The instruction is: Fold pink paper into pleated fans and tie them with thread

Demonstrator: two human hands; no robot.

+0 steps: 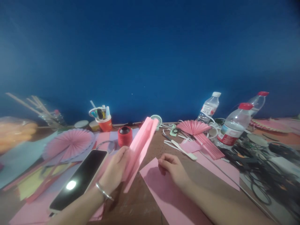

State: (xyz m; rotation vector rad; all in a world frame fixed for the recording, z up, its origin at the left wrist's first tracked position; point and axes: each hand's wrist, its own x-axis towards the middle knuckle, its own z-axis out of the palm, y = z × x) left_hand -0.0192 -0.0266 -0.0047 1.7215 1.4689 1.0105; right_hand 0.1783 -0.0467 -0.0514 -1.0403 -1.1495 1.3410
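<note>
My left hand [117, 167], with a silver bangle at the wrist, grips a folded pink paper strip [142, 140] that stands up at a slant. Fingers curled, my right hand [172, 165] is over the corner of a flat pink sheet [159, 184]; whether its fingertips pinch anything is too small to tell. Just beyond my left hand stands a red container with a black top [125, 136]. A phone [81, 179] lies beside my left forearm. Right of my hands are a pleated pink fan [194, 127] and a pleated pink strip [209, 146].
A round pink fan [70, 144] lies at the left near an orange cup of pens [105, 123]. White scissors-like tool [185, 150] and paper scraps lie right of centre. Water bottles [234, 126], cables [260, 190] and other clutter fill the right side.
</note>
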